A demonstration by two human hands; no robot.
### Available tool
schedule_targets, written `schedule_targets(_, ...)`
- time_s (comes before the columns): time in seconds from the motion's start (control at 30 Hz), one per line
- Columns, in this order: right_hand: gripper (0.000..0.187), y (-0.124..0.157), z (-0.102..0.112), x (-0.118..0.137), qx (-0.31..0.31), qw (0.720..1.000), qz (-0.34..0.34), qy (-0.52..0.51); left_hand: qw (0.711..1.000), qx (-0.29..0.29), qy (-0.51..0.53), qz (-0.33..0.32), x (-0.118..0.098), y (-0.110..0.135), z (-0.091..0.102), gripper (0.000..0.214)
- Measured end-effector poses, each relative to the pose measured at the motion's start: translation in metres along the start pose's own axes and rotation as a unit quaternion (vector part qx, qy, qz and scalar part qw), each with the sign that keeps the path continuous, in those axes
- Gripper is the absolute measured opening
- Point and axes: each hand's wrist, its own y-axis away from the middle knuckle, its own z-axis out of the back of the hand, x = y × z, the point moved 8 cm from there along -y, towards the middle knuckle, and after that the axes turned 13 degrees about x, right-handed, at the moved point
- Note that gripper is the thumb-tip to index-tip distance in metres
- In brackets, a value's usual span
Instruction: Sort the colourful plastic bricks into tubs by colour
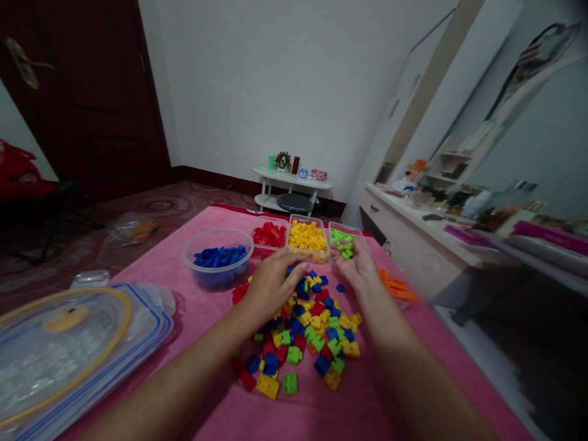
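Observation:
My left hand (pixel 274 278) is over the back left of a mixed pile of toy building bricks (pixel 316 318). Its thumb stands apart from the fingers, and the fingertips are partly hidden; blue bricks show by the thumb. My right hand (pixel 353 264) is at the front of a clear box of green bricks (pixel 342 236), palm turned inward, fingers loosely bent and apart. Green bricks show between its fingers and thumb; whether they touch the hand I cannot tell. The pile holds red, yellow, blue and green bricks.
A round clear tub (pixel 218 272) of blue bricks stands left, with boxes of red bricks (pixel 269 234) and yellow bricks (pixel 307 236) behind the pile. Orange pieces (pixel 395 285) lie right. Lids and plastic bags (pixel 92 343) occupy the left edge of the pink cloth (pixel 184 343).

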Motion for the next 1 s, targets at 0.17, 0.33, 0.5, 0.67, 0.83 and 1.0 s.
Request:
schedule_targets(0.17,0.036,-0.05,0.042,0.042,-0.097,0.985,-0.01,0.14,1.0,0.008,0.007,0.008,-0.002,0.0,-0.002,0.024)
schedule_targets(0.33,0.057,-0.068,0.047,0.041,-0.057,0.955,-0.092,0.275,0.997,0.004,0.067,0.027,0.003,0.0,-0.002,0.026)
schedule_targets(0.5,0.063,-0.06,0.01,0.049,-0.001,0.903,-0.008,0.43,0.889,-0.041,0.414,0.192,0.049,0.003,-0.019,0.029)
schedule_targets(0.67,0.04,-0.001,-0.068,0.018,0.217,0.868,0.064,0.442,0.642,-0.06,0.696,0.317,0.067,0.014,-0.054,0.024)
schedule_targets(0.83,0.02,0.067,-0.112,-0.022,0.379,0.742,0.113,0.541,0.609,-0.005,0.754,0.247,0.048,0.007,-0.058,0.027)
schedule_targets(1.0,0.017,0.07,-0.105,-0.029,0.377,0.712,0.132,0.577,0.597,0.022,0.757,0.264,0.045,0.009,-0.066,0.029)
